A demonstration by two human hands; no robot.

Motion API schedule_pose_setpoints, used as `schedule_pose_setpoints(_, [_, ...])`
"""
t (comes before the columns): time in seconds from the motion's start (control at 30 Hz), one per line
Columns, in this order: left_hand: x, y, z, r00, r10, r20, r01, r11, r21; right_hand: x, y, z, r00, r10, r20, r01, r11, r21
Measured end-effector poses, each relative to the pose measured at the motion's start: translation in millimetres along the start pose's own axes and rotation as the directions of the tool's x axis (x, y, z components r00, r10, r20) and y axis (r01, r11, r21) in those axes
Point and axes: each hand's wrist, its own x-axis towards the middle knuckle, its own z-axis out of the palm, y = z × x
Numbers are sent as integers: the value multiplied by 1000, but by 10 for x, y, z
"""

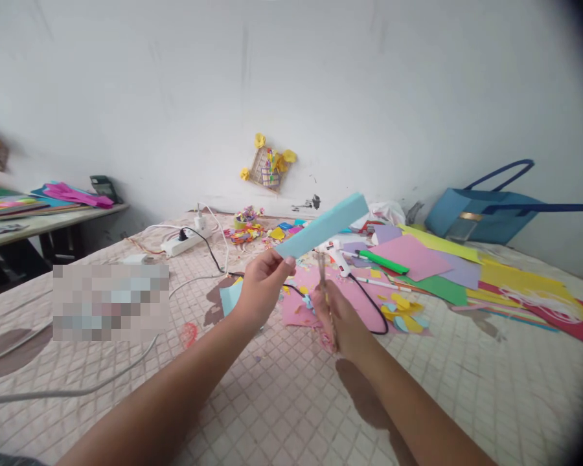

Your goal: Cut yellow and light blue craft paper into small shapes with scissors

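Note:
A long light blue paper strip (323,226) is pinched at its lower left end by my left hand (261,288), raised over the table. To its right, my right hand (339,317) is closed around scissors (322,272), whose blades point up and look close together. The scissors are apart from the strip. Beneath and behind my hands lies a pink sheet (298,310) with small paper scraps. Another light blue piece (230,296) rests beside my left wrist, partly hidden.
A white glue gun (337,259) with a black cable, a green marker (383,261) and coloured sheets (412,255) lie at the right, before a blue bag (486,213). A power strip (182,243) with cables stands at the left. Yellow scraps (401,310) lie right of my right hand.

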Motion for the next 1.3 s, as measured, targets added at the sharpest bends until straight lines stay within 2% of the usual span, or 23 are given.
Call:
schedule_pose_setpoints(0.1, [-25,27,15,998,-41,44,43,998,-40,-40,-3,23,985,-36,167,57,991,-124])
schedule_pose_setpoints(0.2, [-68,44,56,994,-48,99,56,995,-78,-54,-21,10,979,-51,197,79,987,-141])
schedule_pose_setpoints(0.53, [-98,17,118,988,-34,153,71,967,-243,-33,-24,-31,976,-92,198,97,995,-15])
schedule_pose_setpoints(0.7, [-85,-32,115,980,-65,191,115,957,-265,-24,-17,-49,978,-105,181,116,992,-50])
schedule_pose_setpoints(1.03, [-78,0,94,963,-110,245,149,978,-149,-8,3,-100,984,-68,166,95,982,-162])
schedule_pose_setpoints(1.3, [-66,19,54,968,-120,219,136,989,-58,9,-15,-120,983,-73,166,105,976,-191])
